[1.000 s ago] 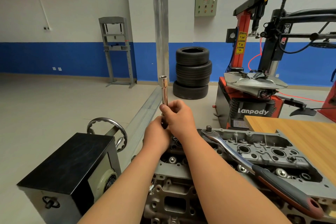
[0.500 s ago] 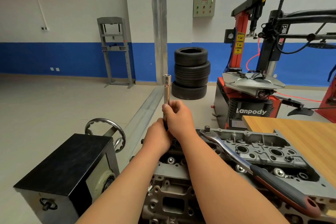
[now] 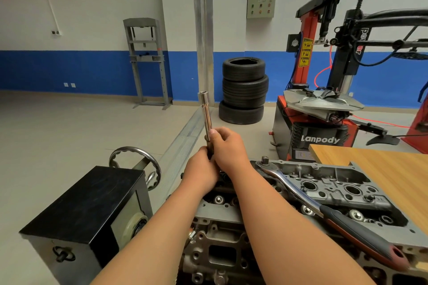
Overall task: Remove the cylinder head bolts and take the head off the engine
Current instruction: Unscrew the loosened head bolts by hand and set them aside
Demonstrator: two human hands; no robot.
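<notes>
Gripping a socket upright, the right hand had its fingers curled round the lower shaft, thumb up along it. Left hand sat just below, at 7 o'clock of the right, fingers curled on the dark lower end of the same tool. Couldn't tell what that end was, as both hands covered it. Socket's open end pointed to 12. Whether its foot touched the head or hung clear was hidden behind the hands.

Head sat at 4 o'clock of the hands, on top of the engine. Its near-left part was masked by both forearms, and its right end was cut off by the frame. Bolts: couldn't pick any out for sure among the round bits in the wells.

Ratchet lay across the head, square drive at 10, red-black grip at 4, apart from both hands. Table edge met the head's far side at 2; touching or just overlapping, couldn't tell. Black box with handwheel was at 8. Tyres were at 12 and the tyre changer at 1, top cropped.
</notes>
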